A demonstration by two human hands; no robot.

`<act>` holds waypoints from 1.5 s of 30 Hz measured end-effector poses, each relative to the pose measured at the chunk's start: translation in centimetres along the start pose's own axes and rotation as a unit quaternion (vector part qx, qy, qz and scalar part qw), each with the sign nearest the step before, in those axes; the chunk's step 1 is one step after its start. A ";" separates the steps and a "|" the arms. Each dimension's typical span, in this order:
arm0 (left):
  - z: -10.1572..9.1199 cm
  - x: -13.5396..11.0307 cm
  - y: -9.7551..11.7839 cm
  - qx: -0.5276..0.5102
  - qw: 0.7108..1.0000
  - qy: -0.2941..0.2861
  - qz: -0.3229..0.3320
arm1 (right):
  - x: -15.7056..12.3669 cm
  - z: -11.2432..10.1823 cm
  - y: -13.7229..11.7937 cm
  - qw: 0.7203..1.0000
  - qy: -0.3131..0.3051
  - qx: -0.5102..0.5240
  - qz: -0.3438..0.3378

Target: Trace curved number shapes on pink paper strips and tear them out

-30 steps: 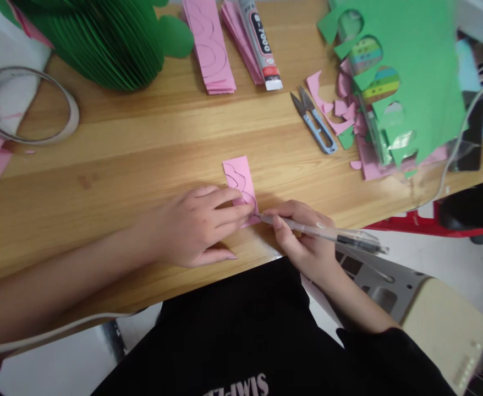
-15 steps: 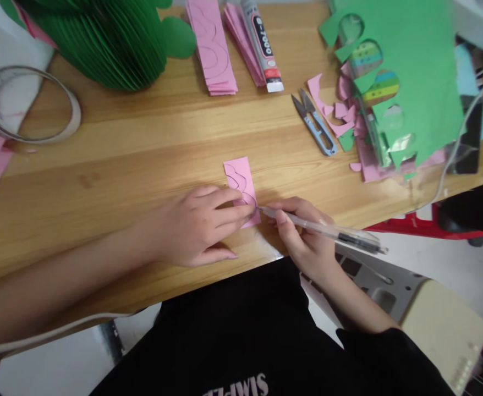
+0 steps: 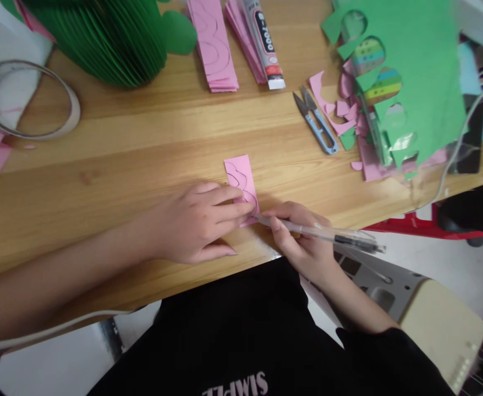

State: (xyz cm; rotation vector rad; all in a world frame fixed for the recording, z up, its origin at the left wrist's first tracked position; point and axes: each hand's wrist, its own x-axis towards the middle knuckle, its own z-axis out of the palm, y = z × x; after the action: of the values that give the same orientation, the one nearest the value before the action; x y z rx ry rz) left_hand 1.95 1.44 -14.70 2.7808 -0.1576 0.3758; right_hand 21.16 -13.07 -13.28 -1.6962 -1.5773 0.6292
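A small pink paper strip [image 3: 240, 175] with curved pen lines lies on the wooden table [image 3: 142, 148] near its front edge. My left hand [image 3: 200, 223] lies flat on the strip's near end, fingers stretched out and pressing it down. My right hand [image 3: 303, 239] is closed on a clear pen [image 3: 324, 235]. The pen's tip touches the strip's lower right edge, just beside my left fingertips.
At the back lie two stacks of pink strips [image 3: 214, 47], a glue tube [image 3: 265, 44] and blue snips [image 3: 316, 122]. A green honeycomb paper shape [image 3: 105, 38] and a tape roll [image 3: 27, 99] are at the left. Green cut paper [image 3: 423, 71] and pink scraps sit at the right.
The pen tip has shifted slightly along the strip's lower right edge. My left hand stays pressed on the paper.
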 end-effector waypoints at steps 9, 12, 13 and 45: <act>0.0 -0.1 0.0 -0.013 1.000 -0.006 -0.021 | 0.0 0.0 0.0 0.999 0.020 0.006 0.038; 0.0 -0.2 0.0 -0.024 0.999 -0.010 -0.025 | 0.0 0.0 -0.1 0.999 0.019 0.005 0.043; 0.0 -0.2 0.0 -0.025 0.999 -0.013 -0.026 | 0.0 0.0 -0.1 0.999 0.018 0.006 0.042; 0.0 -0.2 -0.1 -0.025 0.999 -0.004 -0.021 | 0.5 0.5 -0.2 0.997 -0.034 0.042 -0.056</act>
State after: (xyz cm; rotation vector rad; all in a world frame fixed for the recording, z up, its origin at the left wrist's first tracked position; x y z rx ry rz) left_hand 1.81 1.57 -14.78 2.7320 -0.1096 0.3457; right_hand 20.66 -12.49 -13.37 -1.5265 -1.6580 0.6934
